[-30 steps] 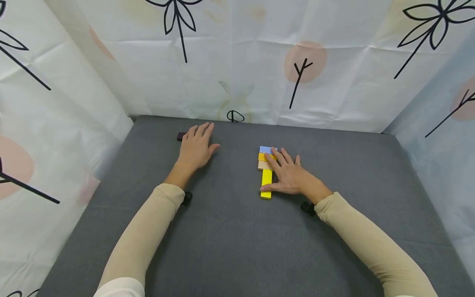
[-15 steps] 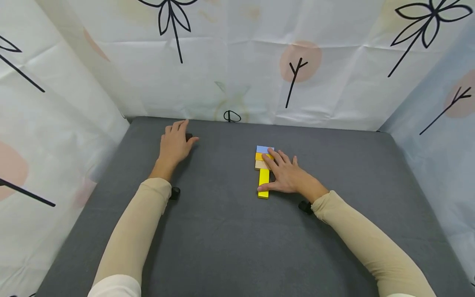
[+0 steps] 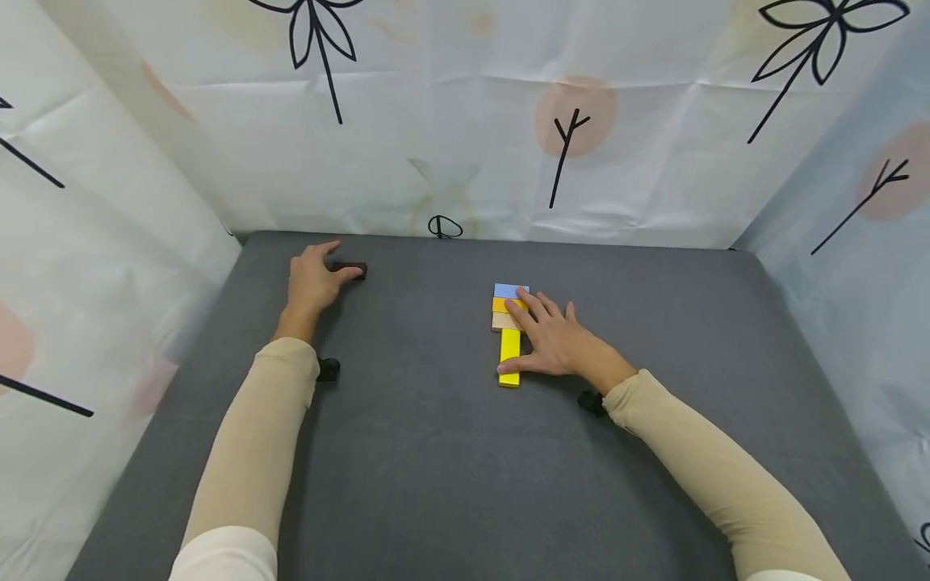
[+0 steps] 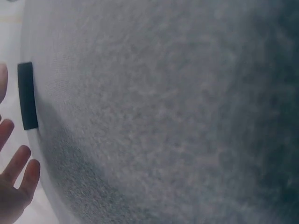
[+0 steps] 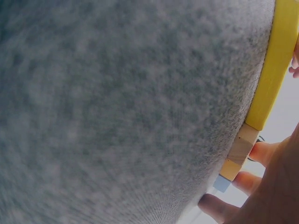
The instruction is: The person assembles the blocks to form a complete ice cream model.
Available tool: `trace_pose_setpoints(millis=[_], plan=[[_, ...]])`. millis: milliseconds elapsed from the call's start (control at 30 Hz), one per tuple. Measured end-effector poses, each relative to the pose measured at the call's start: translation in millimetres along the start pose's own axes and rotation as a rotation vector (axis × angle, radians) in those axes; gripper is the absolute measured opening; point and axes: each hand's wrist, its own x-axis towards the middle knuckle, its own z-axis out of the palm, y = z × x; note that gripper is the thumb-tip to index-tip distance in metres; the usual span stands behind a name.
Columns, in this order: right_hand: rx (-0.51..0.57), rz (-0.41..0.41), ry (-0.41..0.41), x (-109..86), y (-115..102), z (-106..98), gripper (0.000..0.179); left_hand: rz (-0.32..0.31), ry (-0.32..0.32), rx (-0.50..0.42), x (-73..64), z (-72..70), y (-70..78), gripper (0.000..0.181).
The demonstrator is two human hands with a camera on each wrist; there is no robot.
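Note:
At the table's far left, my left hand (image 3: 308, 286) is beside a small dark block (image 3: 364, 272), its thumb on the near side and its fingers beyond the block's left end. In the left wrist view the dark block (image 4: 28, 95) lies flat, with gaps to the spread fingers. My right hand (image 3: 565, 345) rests with outstretched fingers over a row of wooden blocks: blue (image 3: 505, 290), orange (image 3: 499, 305) and plain wood (image 3: 500, 321) side by side. A long yellow block (image 3: 510, 345) runs toward me from them, the right thumb on its near part. The right fingers partly hide the row.
Grey cloth covers the table (image 3: 436, 468). A white patterned curtain (image 3: 465, 121) rises behind its far edge and along both sides. Between the dark block and the coloured row lies a wide stretch of bare cloth.
My left hand has moved left across the dark block, which now shows to the right of the fingers. The right hand stays on the coloured blocks. The head view has shifted slightly.

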Motion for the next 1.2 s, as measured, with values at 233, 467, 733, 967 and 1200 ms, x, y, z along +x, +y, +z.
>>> trace_pose_setpoints(millis=[233,467,733,967,1200], plan=[[-0.006,0.002,-0.006,0.2,-0.7,-1.0,0.113,-0.052,-0.029,-0.053,3.3,-3.6,-9.4,0.067],[-0.005,0.01,-0.015,0.3,0.4,-0.7,0.113,-0.073,-0.027,-0.053,4.3,-4.0,-12.1,0.062],[-0.009,0.003,-0.011,1.6,0.6,1.5,0.112,-0.099,-0.025,-0.048,5.3,-4.8,-16.8,0.056],[0.0,0.007,-0.02,1.3,0.6,0.2,0.112,-0.1,-0.016,-0.043,5.4,-4.9,-16.8,0.051],[-0.006,0.005,-0.023,-0.2,0.0,-0.6,0.113,-0.132,-0.015,-0.1,4.2,-2.1,-12.9,0.049]])
